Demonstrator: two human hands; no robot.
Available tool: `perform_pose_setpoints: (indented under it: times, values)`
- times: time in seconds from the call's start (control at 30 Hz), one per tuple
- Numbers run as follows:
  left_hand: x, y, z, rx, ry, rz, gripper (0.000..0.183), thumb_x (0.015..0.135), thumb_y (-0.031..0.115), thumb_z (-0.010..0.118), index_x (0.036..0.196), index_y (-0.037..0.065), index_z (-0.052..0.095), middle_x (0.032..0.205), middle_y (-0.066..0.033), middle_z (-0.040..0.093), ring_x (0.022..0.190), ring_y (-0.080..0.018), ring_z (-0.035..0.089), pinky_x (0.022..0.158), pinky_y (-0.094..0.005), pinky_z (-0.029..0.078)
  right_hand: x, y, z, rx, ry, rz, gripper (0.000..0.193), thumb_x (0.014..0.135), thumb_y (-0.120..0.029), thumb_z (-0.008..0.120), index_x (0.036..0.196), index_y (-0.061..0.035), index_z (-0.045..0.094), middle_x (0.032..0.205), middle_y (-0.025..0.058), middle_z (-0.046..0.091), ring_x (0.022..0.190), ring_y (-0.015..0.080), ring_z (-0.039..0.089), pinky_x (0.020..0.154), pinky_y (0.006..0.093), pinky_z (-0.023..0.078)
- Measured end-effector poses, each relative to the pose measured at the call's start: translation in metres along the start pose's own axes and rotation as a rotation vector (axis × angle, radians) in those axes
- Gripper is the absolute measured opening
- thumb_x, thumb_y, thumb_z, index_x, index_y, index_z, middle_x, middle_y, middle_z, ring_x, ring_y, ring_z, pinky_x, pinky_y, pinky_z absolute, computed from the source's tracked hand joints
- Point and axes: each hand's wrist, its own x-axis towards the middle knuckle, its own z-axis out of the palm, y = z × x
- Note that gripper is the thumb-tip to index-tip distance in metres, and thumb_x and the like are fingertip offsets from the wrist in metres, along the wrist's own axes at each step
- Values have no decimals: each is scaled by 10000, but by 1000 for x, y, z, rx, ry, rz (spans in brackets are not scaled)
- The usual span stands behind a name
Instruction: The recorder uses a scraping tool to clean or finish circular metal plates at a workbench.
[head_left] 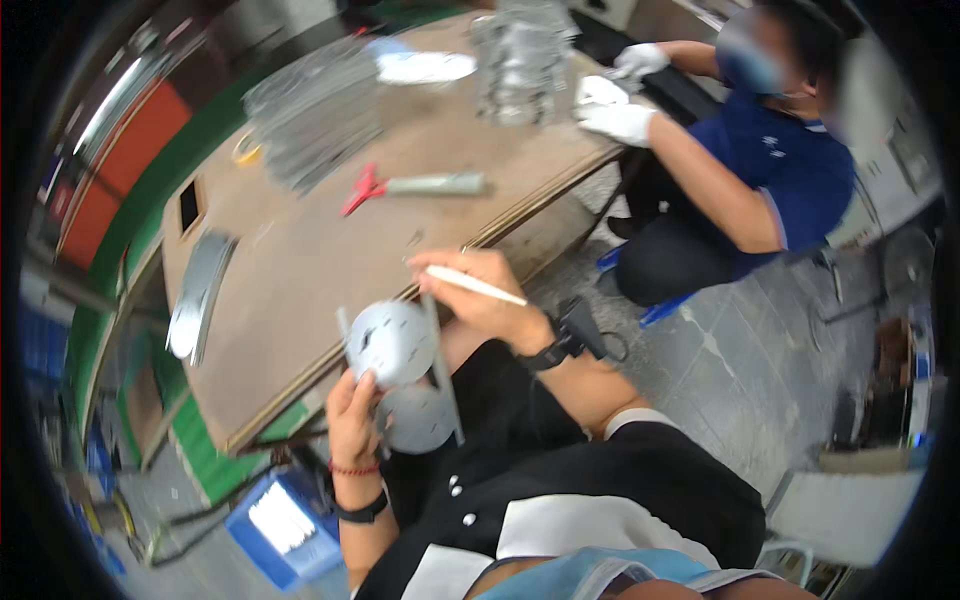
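Left hand [352,405] grips round metal discs [392,342]; right hand [478,292] apparently holds a white pen [476,286].

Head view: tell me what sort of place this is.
Probably a small workshop or factory floor. Stacks of grey metal parts sit on a worn wooden bench, the left hand holds round metal discs, and a co-worker in white gloves handles more parts.

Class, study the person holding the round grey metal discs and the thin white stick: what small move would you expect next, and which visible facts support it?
Probably the right hand brings the tip of the thin white stick down onto the upper round grey metal disc. The left hand holds the discs up at the edge of the brown wooden table, and the stick lies just above and to the right of them, not clearly touching.
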Motion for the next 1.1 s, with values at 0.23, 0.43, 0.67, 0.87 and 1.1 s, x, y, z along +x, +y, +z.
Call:
perform_pose_setpoints:
  times: [0.23,0.43,0.67,0.87,1.1]
  values:
    - [8,3,-9,-81,110,104,258,935,155,534,1118,-21,582,970,-99,662,813,-165,648,670,-269,517,-58,-21,-101,852,719,-107,187,954,-216,510,797,-120,547,596,-26,473,508,62,424,449,227,379]
    - [30,-3,12,2,-107,50,242,948,184,531,1069,-15,599,899,-63,656,783,-119,624,694,-242,502,-72,-23,-104,490,568,47,253,960,-270,459,781,-91,452,614,-24,358,499,61,320,420,197,259]
    - [15,-11,13,91,-105,87,250,963,203,521,989,-30,608,863,-40,645,774,-88,598,725,-233,493,-35,-15,13,501,214,258,141,923,-83,553,1022,12,587,720,52,619,580,54,534,492,179,431]
    - [13,-16,13,149,-122,104,261,972,184,492,1072,-34,596,942,-68,655,821,-115,612,743,-254,501,-20,-6,25,473,170,251,135,924,-112,571,989,6,565,753,44,617,626,53,545,530,182,456]
    - [22,-27,17,246,-112,138,238,965,184,498,957,-29,605,841,-44,649,742,-92,577,699,-240,474,-20,0,31,351,128,333,127,930,-150,570,935,-23,564,689,16,605,588,37,526,532,186,441]
